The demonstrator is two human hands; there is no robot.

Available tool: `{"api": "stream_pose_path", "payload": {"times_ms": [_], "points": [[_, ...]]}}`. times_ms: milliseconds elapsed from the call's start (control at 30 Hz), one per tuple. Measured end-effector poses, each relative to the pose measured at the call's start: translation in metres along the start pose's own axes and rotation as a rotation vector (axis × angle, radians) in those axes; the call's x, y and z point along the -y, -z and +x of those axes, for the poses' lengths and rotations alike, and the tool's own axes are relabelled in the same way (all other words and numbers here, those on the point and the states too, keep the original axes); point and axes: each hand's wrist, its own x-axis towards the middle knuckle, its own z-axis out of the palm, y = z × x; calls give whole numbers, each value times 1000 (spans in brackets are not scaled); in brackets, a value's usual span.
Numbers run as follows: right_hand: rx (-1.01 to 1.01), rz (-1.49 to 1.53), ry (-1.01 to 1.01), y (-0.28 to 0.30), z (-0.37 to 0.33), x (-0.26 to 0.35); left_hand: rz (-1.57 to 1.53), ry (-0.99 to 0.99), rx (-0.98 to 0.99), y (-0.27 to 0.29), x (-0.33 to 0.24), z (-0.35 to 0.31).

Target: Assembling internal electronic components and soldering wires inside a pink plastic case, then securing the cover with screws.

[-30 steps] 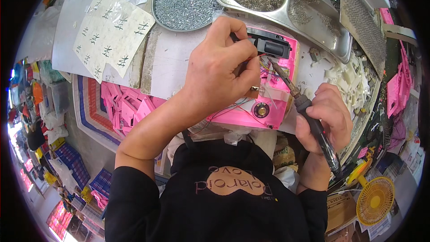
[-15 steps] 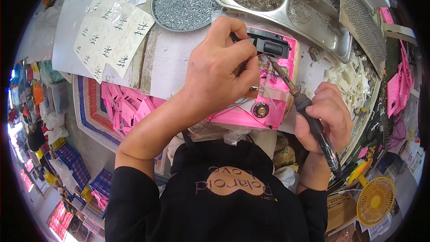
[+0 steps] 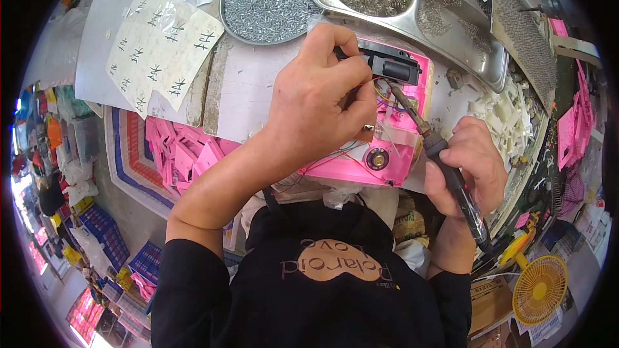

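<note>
A pink plastic casing (image 3: pixel 407 171) lies on the bench in front of me, with thin wires and a round dark part with a metallic centre (image 3: pixel 377 159) inside it. Along its far side sits a black plastic part (image 3: pixel 401 69). My left hand (image 3: pixel 322 93) is over the casing's left half, fingers pinched together; what they hold is hidden behind them. My right hand (image 3: pixel 474 167) is closed round the dark handle of a soldering iron (image 3: pixel 454 177). The iron's metal tip points up and left, among the wires just below the black part.
Beyond the casing stand a round tray of small metal screws (image 3: pixel 271 0) and a steel compartment tray (image 3: pixel 445 42) of springs. White plastic pieces (image 3: pixel 509 116) are heaped at right. A marked paper sheet (image 3: pixel 161 45) lies at left, above a basket of pink parts (image 3: pixel 184 154). A yellow fan (image 3: pixel 540 289) stands lower right.
Both hands stay almost where they were. The soldering iron's tip remains by the wires, and the whole view has shifted very slightly.
</note>
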Motion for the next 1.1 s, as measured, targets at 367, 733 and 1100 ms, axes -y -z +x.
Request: {"api": "stream_pose_path", "payload": {"times_ms": [367, 733, 1100], "points": [[11, -14, -5, 1, -1, 2, -27, -12, -19, -2, 2, -1], [-3, -10, 4, -1, 2, 0, -30, -2, -10, -1, 1, 0], [1, -6, 16, 0, 2, 1, -23, 0, -8, -1, 1, 0]]}}
